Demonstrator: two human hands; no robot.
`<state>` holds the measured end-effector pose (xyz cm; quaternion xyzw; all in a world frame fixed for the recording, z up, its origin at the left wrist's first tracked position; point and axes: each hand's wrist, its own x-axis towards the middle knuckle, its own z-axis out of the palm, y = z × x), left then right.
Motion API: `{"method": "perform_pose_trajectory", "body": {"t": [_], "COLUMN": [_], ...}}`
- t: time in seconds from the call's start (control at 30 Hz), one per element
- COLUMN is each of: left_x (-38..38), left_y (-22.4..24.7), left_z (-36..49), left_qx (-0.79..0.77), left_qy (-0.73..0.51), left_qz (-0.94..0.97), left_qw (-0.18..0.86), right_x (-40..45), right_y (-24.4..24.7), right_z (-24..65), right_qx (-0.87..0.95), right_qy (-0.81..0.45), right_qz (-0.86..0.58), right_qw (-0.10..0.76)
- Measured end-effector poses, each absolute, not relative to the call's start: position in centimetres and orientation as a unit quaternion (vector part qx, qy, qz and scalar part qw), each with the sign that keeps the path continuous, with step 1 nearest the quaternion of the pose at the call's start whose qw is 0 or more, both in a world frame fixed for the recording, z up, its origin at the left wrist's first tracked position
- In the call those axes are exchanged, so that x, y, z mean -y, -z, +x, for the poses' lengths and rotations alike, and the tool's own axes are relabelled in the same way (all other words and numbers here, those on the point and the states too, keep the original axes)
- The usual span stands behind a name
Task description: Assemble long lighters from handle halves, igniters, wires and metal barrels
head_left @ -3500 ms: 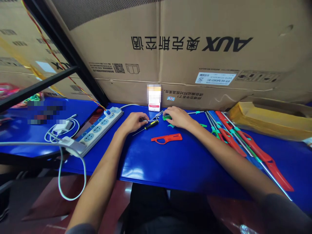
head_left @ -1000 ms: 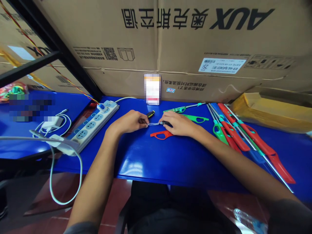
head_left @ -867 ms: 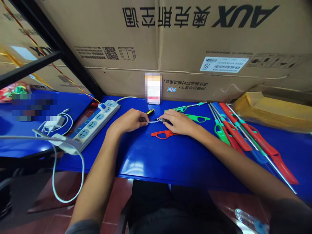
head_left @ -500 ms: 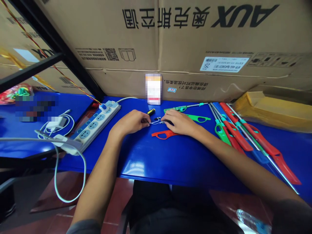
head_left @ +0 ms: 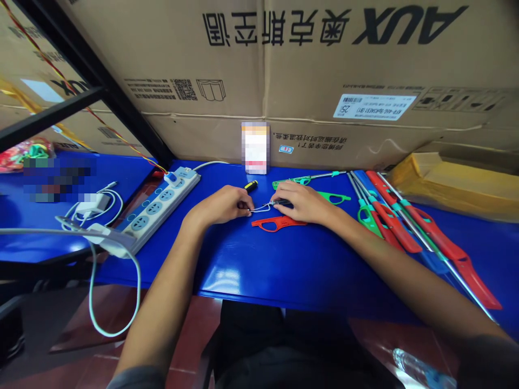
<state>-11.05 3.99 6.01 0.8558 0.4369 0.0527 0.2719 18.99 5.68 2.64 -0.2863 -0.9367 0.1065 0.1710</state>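
Observation:
My left hand (head_left: 227, 205) pinches one end of a thin white wire (head_left: 261, 208) just above the blue table. In my right hand (head_left: 300, 201) is a small black part (head_left: 283, 203), gripped between thumb and fingers. The wire runs across the gap between both hands and meets the black part near a small metallic bit. A red lighter shell half (head_left: 273, 224) lies in front of my right hand, partly below it. Behind my left hand rests a short black and yellow screwdriver handle (head_left: 251, 186). A green lighter shell half (head_left: 336, 198) lies beyond my right wrist.
Several red, green and blue long-nosed lighters (head_left: 391, 219) lie at the right, before an open cardboard box (head_left: 450, 186). A power strip (head_left: 158, 208) with cables stands left. A phone-like screen (head_left: 256, 148) leans against the big carton (head_left: 182, 65) behind.
My left hand has shifted slightly right and down with the wire end. The wire now lies in a longer loop between the hands. My right hand has barely moved.

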Motion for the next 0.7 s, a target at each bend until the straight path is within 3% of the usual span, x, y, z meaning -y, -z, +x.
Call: {"method": "perform_pose_trajectory", "body": {"t": [0.33, 0.7], "left_x": [-3.8, -3.8], "left_y": [-5.8, -6.2], "left_z": [-11.0, -10.6], "left_qx": [-0.461, -0.490], "left_qy": [-0.073, -0.051], "left_qz": [0.827, 0.829], "left_qw": [0.312, 0.265], "right_x": [-5.6, -4.9], "right_y": [-1.7, -2.8], "right_z": [18.0, 18.8], "right_qx": [0.932, 0.928], "right_qy": [-0.069, -0.080], "right_qz": [-0.313, -0.314], "right_qw": [0.168, 0.184]}}
